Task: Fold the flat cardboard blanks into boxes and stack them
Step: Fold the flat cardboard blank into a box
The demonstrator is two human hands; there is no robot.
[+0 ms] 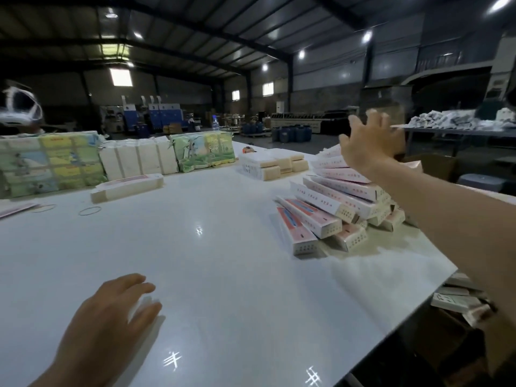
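Observation:
A leaning pile of folded pink-and-white boxes (332, 208) lies at the right side of the white table (212, 269). My right hand (368, 143) is stretched out above the far top of that pile, fingers spread and holding nothing. My left hand (111, 317) hovers flat over the near left of the table, fingers straight and empty. A stack of flat pink-and-white blanks (127, 187) lies at the far left centre of the table.
Wrapped bundles of printed cardboard (50, 163) and white bundles (139, 159) line the far edge, with a white basket of cream packs (268, 163) beside them. Rubber bands (89, 210) lie near the blanks. Another person's head (19, 107) shows at far left. Boxes (458, 300) lie below the table's right edge.

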